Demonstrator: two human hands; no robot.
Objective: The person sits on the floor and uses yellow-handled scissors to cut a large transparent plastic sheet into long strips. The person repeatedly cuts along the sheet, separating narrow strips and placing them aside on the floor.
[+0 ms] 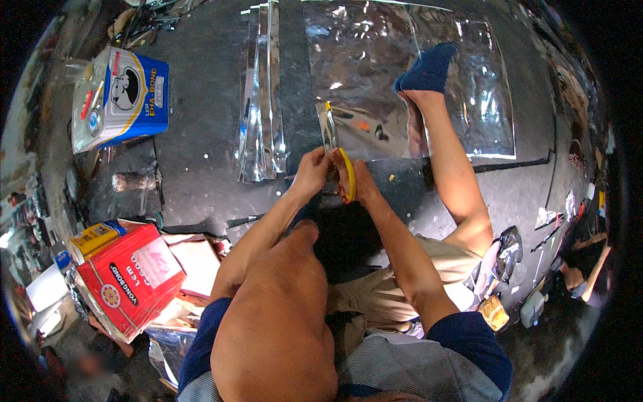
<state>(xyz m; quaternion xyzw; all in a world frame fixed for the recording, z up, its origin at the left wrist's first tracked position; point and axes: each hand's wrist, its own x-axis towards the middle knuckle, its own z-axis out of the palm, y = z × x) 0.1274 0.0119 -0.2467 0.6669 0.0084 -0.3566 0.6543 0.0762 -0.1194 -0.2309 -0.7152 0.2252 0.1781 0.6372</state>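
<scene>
Currently, two hands meet near the centre of the view above a dark floor (201, 134). The left hand (312, 171) is closed in a pinch on the near end of one narrow silver foil strip (329, 127), which runs away from the person toward the large foil sheet (375, 67). The right hand (360, 182) is closed around one pair of yellow-handled scissors (347, 174), its handle loop visible between the two hands. The blades are hidden; whether they are cutting the strip cannot be determined.

One large reflective foil sheet lies flat on the floor beyond the hands. One foot in a blue sock (429, 67) rests on this sheet, the bare lower leg extending back to the person. To the left of the sheet lies one bundle of folded foil strips (261, 100), well apart from the hands; the number of strips in it cannot be counted.

Three tins are visible on the left side: one blue-and-white rectangular tin (124, 97) at upper left, one red rectangular tin (127, 278) at lower left, and one smaller yellow tin (94, 238) just beside the red one. One small cylindrical container (132, 181) lies on its side between the blue tin and the red tin.
</scene>
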